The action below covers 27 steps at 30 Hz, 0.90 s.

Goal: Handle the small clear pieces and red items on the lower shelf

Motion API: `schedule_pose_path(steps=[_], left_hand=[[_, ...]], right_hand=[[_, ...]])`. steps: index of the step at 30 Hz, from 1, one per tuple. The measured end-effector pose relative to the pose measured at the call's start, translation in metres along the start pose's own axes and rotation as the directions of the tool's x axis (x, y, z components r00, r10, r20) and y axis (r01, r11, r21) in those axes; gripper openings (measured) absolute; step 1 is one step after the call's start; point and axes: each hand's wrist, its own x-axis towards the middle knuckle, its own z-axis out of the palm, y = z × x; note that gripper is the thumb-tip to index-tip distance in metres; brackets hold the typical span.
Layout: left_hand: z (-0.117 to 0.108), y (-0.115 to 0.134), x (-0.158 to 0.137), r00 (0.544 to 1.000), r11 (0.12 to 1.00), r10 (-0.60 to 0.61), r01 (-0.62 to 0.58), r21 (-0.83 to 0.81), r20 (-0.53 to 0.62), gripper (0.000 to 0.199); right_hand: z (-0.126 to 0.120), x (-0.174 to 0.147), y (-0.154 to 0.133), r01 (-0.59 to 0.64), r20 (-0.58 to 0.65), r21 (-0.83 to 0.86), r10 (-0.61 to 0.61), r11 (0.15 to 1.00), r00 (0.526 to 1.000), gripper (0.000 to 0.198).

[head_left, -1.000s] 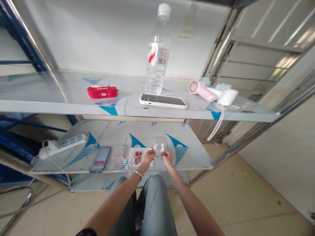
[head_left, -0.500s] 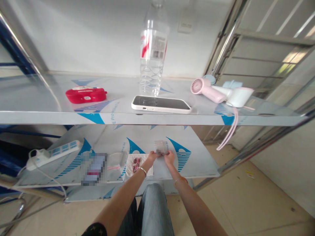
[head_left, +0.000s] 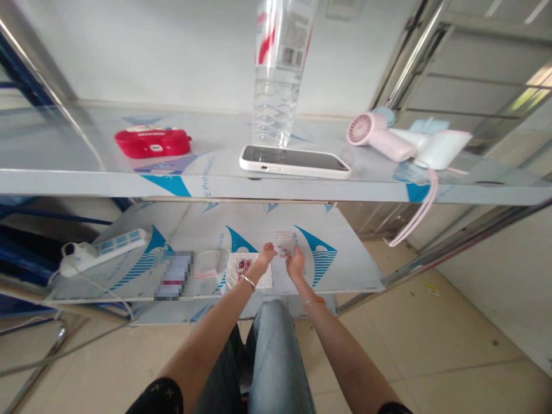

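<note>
In the head view, my right hand (head_left: 295,265) grips the lower edge of a small clear plastic bag (head_left: 284,240) with faint reddish lines across its top. Just left of the bag is my left hand (head_left: 266,256), its fingers pinched together. Whether anything small sits in that pinch is too blurred to tell. Under my left wrist lies a white pad (head_left: 233,275), with dark red and pink beads (head_left: 244,267) on it. More clear plastic bags (head_left: 207,263) lie to the left of the pad.
A pixelated phone (head_left: 175,277) and a white power strip (head_left: 106,251) lie left on the lower shelf. The upper shelf (head_left: 215,185) overhangs it, carrying a red case (head_left: 153,142), a water bottle (head_left: 276,103), a white-cased phone (head_left: 295,162) and a pink handheld fan (head_left: 379,137).
My left hand has come away from the bag, which both hands were touching before. The bag now stands more upright in my right hand. The camera view has tilted down slightly.
</note>
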Motion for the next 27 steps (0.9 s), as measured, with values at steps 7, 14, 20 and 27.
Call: schedule_pose_path(steps=[7, 14, 20, 27], left_hand=[[-0.112, 0.009, -0.051, 0.923, 0.833, 0.212, 0.001, 0.553, -0.322, 0.034], [-0.169, -0.002, -0.072, 0.746, 0.617, 0.166, 0.431, 0.658, -0.644, 0.038], [-0.172, -0.002, -0.071, 0.757, 0.486, 0.147, 0.505, 0.713, -0.637, 0.041], [-0.176, -0.007, -0.080, 0.689, 0.471, 0.319, 0.481, 0.740, -0.650, 0.069]], right_hand=[[0.000, -0.107, -0.014, 0.178, -0.008, -0.074, -0.179, 0.981, 0.984, 0.048], [0.007, -0.203, -0.023, 0.248, 0.087, -0.058, -0.243, 0.967, 0.966, 0.041], [0.002, -0.218, -0.015, 0.278, 0.076, -0.117, -0.271, 0.953, 0.960, 0.038], [-0.001, -0.213, -0.013, 0.271, 0.076, -0.124, -0.264, 0.954, 0.962, 0.036]])
